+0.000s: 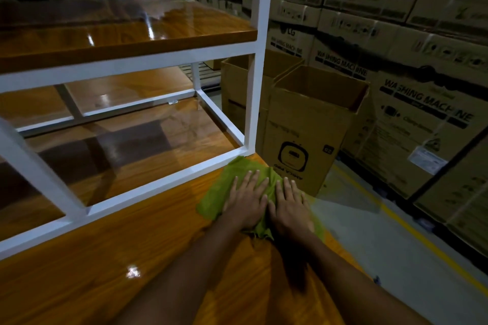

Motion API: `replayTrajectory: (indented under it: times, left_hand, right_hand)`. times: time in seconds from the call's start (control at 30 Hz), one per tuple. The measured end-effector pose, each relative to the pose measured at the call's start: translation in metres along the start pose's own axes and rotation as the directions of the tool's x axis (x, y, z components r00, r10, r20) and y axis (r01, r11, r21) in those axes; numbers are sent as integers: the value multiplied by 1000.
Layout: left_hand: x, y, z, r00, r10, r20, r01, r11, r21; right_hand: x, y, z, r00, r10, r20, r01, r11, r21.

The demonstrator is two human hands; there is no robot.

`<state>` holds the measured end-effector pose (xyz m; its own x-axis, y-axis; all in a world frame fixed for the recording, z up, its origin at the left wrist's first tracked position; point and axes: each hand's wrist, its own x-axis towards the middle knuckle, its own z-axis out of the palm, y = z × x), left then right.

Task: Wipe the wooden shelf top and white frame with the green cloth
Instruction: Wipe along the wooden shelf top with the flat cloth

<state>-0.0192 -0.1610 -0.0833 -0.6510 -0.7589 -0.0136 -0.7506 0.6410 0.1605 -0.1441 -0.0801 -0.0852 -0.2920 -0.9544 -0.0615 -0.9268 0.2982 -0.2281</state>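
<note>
I have both hands on the cloth [219, 190], which lies on the top [105, 258] at its right end, just in front of a corner of the frame [126, 66], where the low rail [158, 183] meets the post [257, 74]. The left hand [247, 203] and right hand [290, 208] sit side by side, thumbs nearly touching. Their fingers are straight and a little spread and the palms press down; neither hand grips or pinches the fabric. The cloth's far tip looks to touch the foot of the post. Its right side reaches the edge of the top, though I cannot tell whether it hangs over.

My reading is that this is the wipe of the top, at its far right corner, with most of the wood nearer me and to the left not yet covered and the frame not yet done. To do it well I would hold the palms flat and the weight even, so the cloth slides as one sheet rather than bunching at the wrists, where it is rucked. I would draw it in long overlapping lanes, the first tight against the rail so no strip is missed there. Near the right edge I would ease off, since a push that way could carry the cloth off toward the box [311, 124]. The wood is glossy, so I would check the reflections for streaks
</note>
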Motion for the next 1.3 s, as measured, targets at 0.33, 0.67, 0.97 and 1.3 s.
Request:
replayTrajectory:
  times: [0.33, 0.67, 0.97, 1.3]
  left_hand:
    - [18, -65, -11, 995, 56, -87, -52, 998, 46]
    - [-73, -97, -13, 978, -201, -51, 204, 977, 54]
    - [-185, -45, -9, 905, -423, -45, 424, 905, 32]
    - [-287, 55, 7, 884, -465, -56, 465, 885, -12]
  right_hand:
    - [59, -54, 6, 995, -94, 16, 95, 995, -36]
    - [8, -108, 22, 952, -303, 31, 304, 952, -33]
    - [-92, -110, 32, 897, -430, 103, 439, 894, -93]
    - [-209, -56, 28, 876, -462, 138, 477, 870, -122]
